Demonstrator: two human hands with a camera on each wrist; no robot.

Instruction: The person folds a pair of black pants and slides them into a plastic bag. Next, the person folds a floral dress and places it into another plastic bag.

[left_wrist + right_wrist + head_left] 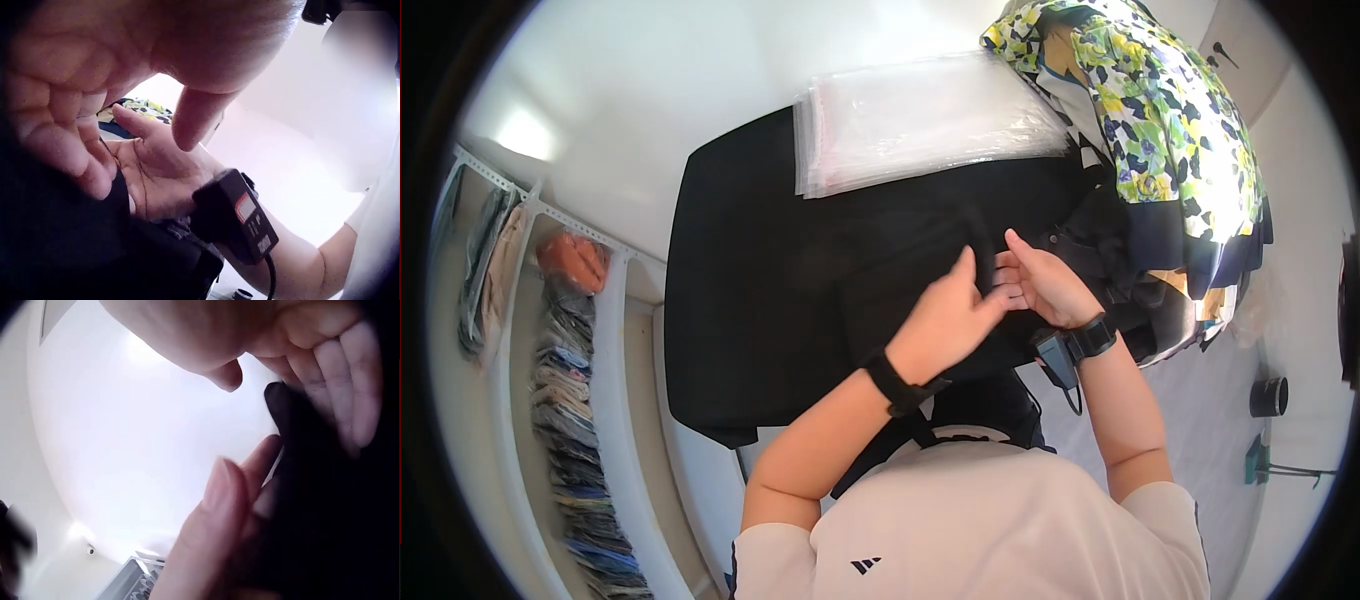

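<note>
From my remote seat I see the black garment (800, 270) spread flat across the white table (650, 90), with both hands meeting near its right edge. The left hand (945, 315) has its fingers (75, 156) curled round a raised fold of the cloth, thumb up. The right hand (1045, 285) lies against the same fold, palm open and fingers fairly straight. A stack of clear plastic bags (920, 120) rests on the garment's far end, just beside a floral garment (1160, 110)

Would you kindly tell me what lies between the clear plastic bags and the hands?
Only a bare stretch of the black garment, shown in the head view.
</note>
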